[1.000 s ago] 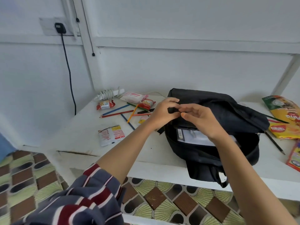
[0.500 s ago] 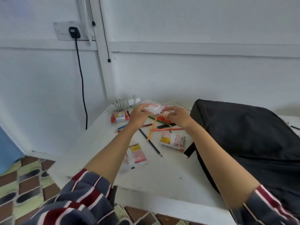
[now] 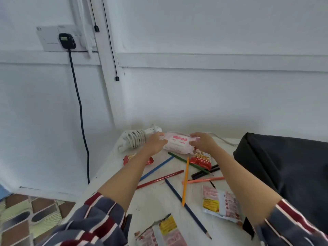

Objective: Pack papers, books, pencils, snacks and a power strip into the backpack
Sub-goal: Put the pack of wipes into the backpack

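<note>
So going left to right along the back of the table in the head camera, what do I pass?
Coiled power strip → left hand → pink wipes pack → right hand → black backpack.

We count seven pencils (image 3: 185,181), four snack packets (image 3: 221,204), one pink pack (image 3: 179,142), one power strip (image 3: 136,139), one backpack (image 3: 284,166).

The person wears a loose shirt with sleeves that end near the elbows, leaving both forearms bare. The left sleeve (image 3: 92,222) is slate blue-grey with broad dark red bands edged in thin white lines. The right sleeve (image 3: 294,226) has the same stripes. No watch or rings show.
</note>
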The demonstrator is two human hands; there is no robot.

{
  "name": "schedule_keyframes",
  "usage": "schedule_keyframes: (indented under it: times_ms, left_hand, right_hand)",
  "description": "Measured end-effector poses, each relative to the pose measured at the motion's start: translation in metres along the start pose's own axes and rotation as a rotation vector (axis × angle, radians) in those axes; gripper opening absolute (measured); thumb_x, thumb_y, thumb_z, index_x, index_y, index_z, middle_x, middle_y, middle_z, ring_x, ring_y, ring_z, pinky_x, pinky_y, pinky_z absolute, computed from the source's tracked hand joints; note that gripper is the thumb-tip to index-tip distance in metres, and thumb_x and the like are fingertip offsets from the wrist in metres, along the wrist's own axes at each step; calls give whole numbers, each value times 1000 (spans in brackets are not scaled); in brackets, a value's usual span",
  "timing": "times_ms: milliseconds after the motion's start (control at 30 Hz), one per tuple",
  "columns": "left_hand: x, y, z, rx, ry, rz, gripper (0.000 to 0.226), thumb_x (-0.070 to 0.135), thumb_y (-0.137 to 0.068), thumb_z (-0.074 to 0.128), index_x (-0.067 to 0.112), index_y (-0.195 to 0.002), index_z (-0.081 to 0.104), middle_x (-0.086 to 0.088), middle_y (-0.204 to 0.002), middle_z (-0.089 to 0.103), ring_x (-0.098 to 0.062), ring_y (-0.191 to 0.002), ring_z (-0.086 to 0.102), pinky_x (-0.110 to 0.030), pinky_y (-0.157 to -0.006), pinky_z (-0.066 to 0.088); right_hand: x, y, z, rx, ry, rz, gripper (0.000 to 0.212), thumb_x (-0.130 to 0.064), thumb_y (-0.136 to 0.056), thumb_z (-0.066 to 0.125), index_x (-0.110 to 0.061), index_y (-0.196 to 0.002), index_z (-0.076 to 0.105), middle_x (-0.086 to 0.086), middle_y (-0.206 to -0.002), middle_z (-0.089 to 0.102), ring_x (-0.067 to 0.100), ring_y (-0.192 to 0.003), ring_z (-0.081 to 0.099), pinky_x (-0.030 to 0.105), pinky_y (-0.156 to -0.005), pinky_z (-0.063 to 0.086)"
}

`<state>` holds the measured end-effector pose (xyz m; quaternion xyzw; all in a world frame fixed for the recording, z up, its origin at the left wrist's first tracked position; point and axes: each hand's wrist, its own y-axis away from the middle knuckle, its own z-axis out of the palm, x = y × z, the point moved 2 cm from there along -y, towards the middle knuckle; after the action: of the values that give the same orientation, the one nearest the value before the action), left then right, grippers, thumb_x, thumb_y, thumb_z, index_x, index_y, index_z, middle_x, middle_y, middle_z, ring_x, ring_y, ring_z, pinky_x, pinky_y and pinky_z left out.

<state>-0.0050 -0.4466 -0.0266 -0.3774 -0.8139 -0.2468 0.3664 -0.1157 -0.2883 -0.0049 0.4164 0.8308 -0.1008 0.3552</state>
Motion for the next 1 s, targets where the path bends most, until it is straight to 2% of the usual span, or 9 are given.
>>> schedule_keyframes:
  times_ms: [133, 233, 300, 467, 600, 733, 800, 900, 1000]
  left_hand:
    - [-7, -17, 10, -29, -83, -2, 49, 28, -92, 54, 13, -137, 41, -13, -143, 39, -27, -124, 45, -40, -105, 38]
    - [-11, -23, 18, -6, -72, 13, 47, 28, -91, 56, 14, -134, 43, -12, -142, 36, -26, -121, 46, -40, -103, 41]
    - [-10, -22, 19, 16, -80, 21, 44, 27, -92, 55, 14, -133, 45, -9, -141, 36, -26, -122, 44, -36, -103, 38]
    - [-11, -17, 17, 68, -53, 17, 39, 26, -91, 57, 15, -128, 52, -12, -138, 43, -25, -122, 43, -35, -101, 37]
    - [-5, -10, 15, 56, 22, 19, 38, 22, -91, 58, 12, -127, 52, -8, -135, 48, -22, -121, 46, -26, -91, 37]
    - [2, 3, 8, 9, 288, -98, 32, 17, -85, 66, 20, -116, 57, -7, -125, 57, -19, -99, 55, -26, -72, 45]
    - [7, 11, 5, -25, 452, -154, 31, 13, -82, 70, 22, -110, 59, -8, -120, 61, -20, -96, 58, -26, -67, 43]
    - [18, 25, -3, -57, 559, -161, 42, 4, -79, 70, 17, -118, 59, -7, -113, 61, -16, -88, 56, -23, -65, 42]
    - [31, 39, -11, -69, 640, -177, 50, -2, -76, 71, 18, -120, 60, -6, -110, 62, -14, -79, 57, -21, -59, 41]
  right_hand:
    - [3, -18, 7, -38, 65, 44, 40, -26, -88, 60, -23, -127, 54, 5, -122, 59, 21, -101, 60, 42, -99, 43]
    - [4, -22, 11, -42, 24, 61, 38, -20, -88, 60, -20, -126, 55, 5, -109, 57, 13, -78, 59, 32, -82, 49]
    - [5, -23, 15, -39, 0, 60, 35, -15, -88, 58, -21, -123, 57, 5, -106, 57, 12, -69, 57, 33, -79, 51]
    - [5, -17, 17, 26, -3, 73, 36, -17, -83, 62, -24, -118, 61, 1, -101, 58, 22, -87, 61, 46, -94, 47]
    - [6, -10, 11, 115, -128, 60, 34, -17, -83, 65, -19, -117, 64, 4, -111, 61, 22, -91, 62, 45, -94, 48]
    - [2, 1, 3, 178, -346, 45, 31, -4, -83, 61, -6, -114, 64, 12, -113, 63, 25, -97, 61, 41, -91, 52]
    - [0, 10, -1, 180, -480, 46, 30, 2, -84, 58, -3, -112, 64, 14, -108, 62, 26, -93, 61, 39, -84, 55]
    - [-5, 27, -8, 146, -625, 54, 32, 4, -86, 53, -6, -115, 61, 11, -105, 55, 17, -78, 58, 30, -64, 56]
    - [-10, 45, -13, 100, -738, 46, 38, 9, -85, 50, -6, -119, 58, 7, -101, 51, 19, -82, 57, 31, -65, 57]
